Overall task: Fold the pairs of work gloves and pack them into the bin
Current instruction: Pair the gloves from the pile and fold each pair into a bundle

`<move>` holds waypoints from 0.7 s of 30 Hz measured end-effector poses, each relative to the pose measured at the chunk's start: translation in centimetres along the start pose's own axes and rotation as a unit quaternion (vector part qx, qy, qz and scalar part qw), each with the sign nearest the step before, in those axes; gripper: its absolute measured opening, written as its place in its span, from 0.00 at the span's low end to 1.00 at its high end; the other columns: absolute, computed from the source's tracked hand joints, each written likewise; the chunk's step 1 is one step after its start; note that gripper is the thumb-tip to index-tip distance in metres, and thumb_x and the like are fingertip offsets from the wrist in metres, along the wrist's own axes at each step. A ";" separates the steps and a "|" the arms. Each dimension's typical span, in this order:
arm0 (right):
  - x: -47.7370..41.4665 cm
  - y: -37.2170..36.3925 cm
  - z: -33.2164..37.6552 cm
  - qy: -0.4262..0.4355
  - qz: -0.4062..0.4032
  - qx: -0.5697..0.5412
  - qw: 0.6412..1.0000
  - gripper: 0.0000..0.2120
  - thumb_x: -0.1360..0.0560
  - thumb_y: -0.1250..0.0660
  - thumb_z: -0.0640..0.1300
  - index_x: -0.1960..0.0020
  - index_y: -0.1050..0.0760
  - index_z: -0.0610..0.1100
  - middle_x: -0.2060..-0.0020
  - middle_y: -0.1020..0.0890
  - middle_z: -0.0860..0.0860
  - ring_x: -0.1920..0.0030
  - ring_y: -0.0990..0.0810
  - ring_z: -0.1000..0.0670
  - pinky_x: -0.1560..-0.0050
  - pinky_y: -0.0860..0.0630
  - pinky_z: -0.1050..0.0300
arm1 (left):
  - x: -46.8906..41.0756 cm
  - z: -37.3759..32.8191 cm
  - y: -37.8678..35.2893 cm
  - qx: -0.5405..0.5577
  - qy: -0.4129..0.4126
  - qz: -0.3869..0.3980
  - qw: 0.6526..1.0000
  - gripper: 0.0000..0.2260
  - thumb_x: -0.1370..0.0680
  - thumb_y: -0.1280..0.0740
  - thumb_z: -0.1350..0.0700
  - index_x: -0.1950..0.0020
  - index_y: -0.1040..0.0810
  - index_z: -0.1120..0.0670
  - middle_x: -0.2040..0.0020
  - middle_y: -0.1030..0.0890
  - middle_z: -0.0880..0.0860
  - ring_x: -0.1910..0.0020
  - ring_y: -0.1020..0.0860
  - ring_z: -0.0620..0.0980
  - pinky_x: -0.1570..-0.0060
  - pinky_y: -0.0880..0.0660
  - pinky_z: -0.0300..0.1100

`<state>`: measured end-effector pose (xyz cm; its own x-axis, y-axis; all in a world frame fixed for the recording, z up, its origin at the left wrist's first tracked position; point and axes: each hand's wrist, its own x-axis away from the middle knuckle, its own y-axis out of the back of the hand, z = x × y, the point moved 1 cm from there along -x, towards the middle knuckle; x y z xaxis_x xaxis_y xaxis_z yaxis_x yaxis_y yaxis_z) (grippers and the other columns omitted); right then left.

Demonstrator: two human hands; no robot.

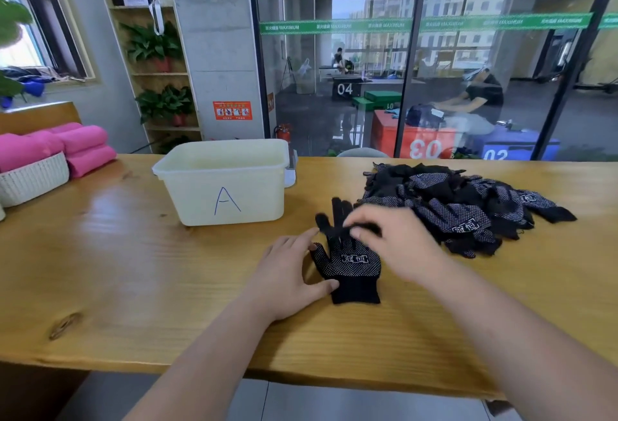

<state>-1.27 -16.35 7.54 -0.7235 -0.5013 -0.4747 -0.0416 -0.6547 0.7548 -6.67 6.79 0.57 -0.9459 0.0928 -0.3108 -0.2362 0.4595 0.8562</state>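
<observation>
Nearest me, my left hand point(287, 273) lies flat on the table point(133, 270), fingers straight, thumb against the cuff of the glove point(354, 270). My right hand point(394, 243) pinches that glove's fingers. Without the left pinning the cuff, I judge the fold could drag the glove askew. Beyond lies the glove pile point(468, 206); the bin point(254, 193) stands far left.

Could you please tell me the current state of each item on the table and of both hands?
bin: upright, lidless, bottom hidden.
glove: flat on the table, dotted side up, not yet folded.
glove pile: loose, unfolded, right of the bin.
left hand: open, touching the glove's left edge.
right hand: pinching the glove's far end.
pink towels: rolled, stacked.
</observation>
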 end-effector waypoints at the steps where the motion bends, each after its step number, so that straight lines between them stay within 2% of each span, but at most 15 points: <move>1: 1.1 -1.4 -0.5 -0.009 0.035 0.042 0.998 0.08 0.20 0.27 0.48 0.43 0.18 0.59 0.49 0.15 0.64 0.47 0.18 0.60 0.43 0.22 0.55 | 0.1 -0.1 0.1 -0.002 0.002 0.000 1.000 0.46 0.29 0.30 0.27 0.16 0.43 0.41 0.31 0.24 0.38 0.26 0.35 0.44 0.25 0.35 0.51; 3: 2.9 -3.4 -1.2 -0.018 0.058 0.097 0.993 0.09 0.19 0.29 0.49 0.40 0.19 0.58 0.45 0.16 0.62 0.45 0.19 0.57 0.45 0.23 0.55 | 0.2 -0.2 0.2 -0.008 0.005 -0.006 1.000 0.46 0.29 0.30 0.27 0.17 0.44 0.40 0.31 0.25 0.38 0.26 0.35 0.44 0.25 0.35 0.50; 5: 4.1 -4.4 -1.4 0.005 0.031 0.133 0.991 0.09 0.20 0.28 0.49 0.40 0.18 0.56 0.45 0.17 0.61 0.44 0.20 0.55 0.47 0.23 0.56 | 0.3 -0.3 0.2 -0.018 0.006 -0.016 1.000 0.45 0.29 0.32 0.25 0.17 0.45 0.39 0.32 0.25 0.37 0.27 0.35 0.43 0.25 0.35 0.48; 9: 4.3 -4.4 -1.2 0.045 -0.070 0.202 0.976 0.07 0.22 0.26 0.45 0.44 0.15 0.51 0.50 0.18 0.58 0.48 0.22 0.51 0.52 0.21 0.52 | 0.4 -0.4 0.1 -0.024 0.002 -0.017 1.000 0.46 0.29 0.35 0.23 0.17 0.44 0.40 0.34 0.25 0.37 0.28 0.33 0.44 0.26 0.34 0.48; 12: 4.6 -3.7 -0.5 0.055 -0.150 0.173 0.972 0.08 0.21 0.26 0.43 0.43 0.14 0.47 0.51 0.19 0.55 0.50 0.22 0.50 0.54 0.22 0.53 | 0.6 -0.6 0.1 -0.032 0.002 -0.009 0.999 0.47 0.30 0.36 0.21 0.16 0.44 0.40 0.33 0.24 0.37 0.27 0.33 0.45 0.26 0.35 0.49; 14: 5.2 -3.9 -0.3 0.067 -0.142 0.163 0.974 0.08 0.21 0.26 0.43 0.42 0.14 0.47 0.52 0.19 0.55 0.51 0.21 0.50 0.55 0.22 0.53 | 0.7 -0.7 0.2 -0.041 0.002 -0.008 0.999 0.48 0.30 0.35 0.21 0.16 0.44 0.40 0.32 0.24 0.38 0.27 0.33 0.45 0.26 0.35 0.48; 18: 6.4 -4.7 -0.6 0.074 -0.063 0.178 0.979 0.07 0.23 0.24 0.45 0.45 0.15 0.52 0.54 0.18 0.58 0.53 0.19 0.51 0.58 0.21 0.54 | 0.7 -0.9 0.3 -0.048 0.002 -0.008 0.999 0.49 0.31 0.35 0.20 0.17 0.44 0.40 0.32 0.24 0.38 0.27 0.33 0.45 0.26 0.34 0.49; 21: 6.7 -4.4 -0.5 0.069 -0.081 0.155 0.982 0.07 0.23 0.24 0.46 0.46 0.16 0.51 0.55 0.17 0.58 0.55 0.18 0.52 0.59 0.21 0.53 | 0.8 -0.9 0.3 -0.050 0.005 -0.005 0.999 0.49 0.31 0.36 0.19 0.16 0.43 0.40 0.32 0.24 0.38 0.27 0.33 0.45 0.26 0.33 0.50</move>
<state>-5.65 -17.10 0.78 -0.5914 -0.4903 -0.6402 -0.3708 -0.5396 0.7558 -7.64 6.20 0.95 -0.9458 0.0794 -0.3149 -0.2656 0.3691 0.8906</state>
